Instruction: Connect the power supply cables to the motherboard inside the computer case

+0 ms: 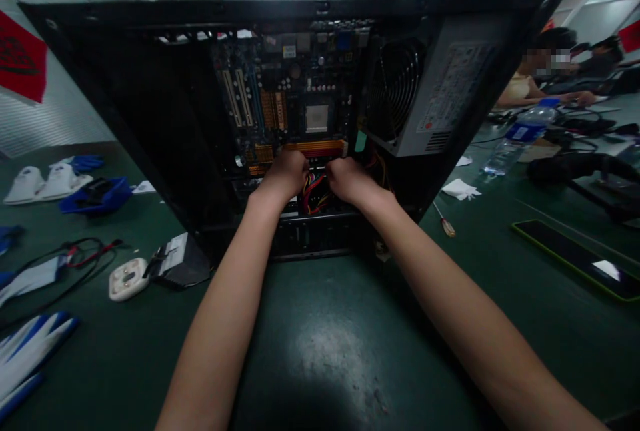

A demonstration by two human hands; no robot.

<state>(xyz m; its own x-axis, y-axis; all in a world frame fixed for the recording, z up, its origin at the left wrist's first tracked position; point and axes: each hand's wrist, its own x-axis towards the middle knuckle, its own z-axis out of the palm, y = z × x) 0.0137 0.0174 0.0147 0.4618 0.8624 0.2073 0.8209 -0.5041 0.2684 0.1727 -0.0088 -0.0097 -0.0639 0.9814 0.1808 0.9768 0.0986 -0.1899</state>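
An open black computer case [165, 151] stands on the green table in front of me. Both of my hands reach inside it, just below the memory slots [320, 148] of the motherboard [295, 77]. My left hand [287, 174] is closed, its fingertips turned away from me. Close by on the right, my right hand [347, 177] is also curled closed. Coloured power cables [314, 194] hang between and below the two hands. What the fingers hold is hidden behind the knuckles. A grey power supply [445, 91] with a fan sits at the case's upper right.
Left on the table [325, 337] lie gloves [30, 357], a blue tray [97, 196], a white puck-like part [128, 279] and a dark block [181, 263]. On the right are a screwdriver [447, 224], a water bottle [523, 137] and a phone-like slab [575, 257]. People sit beyond.
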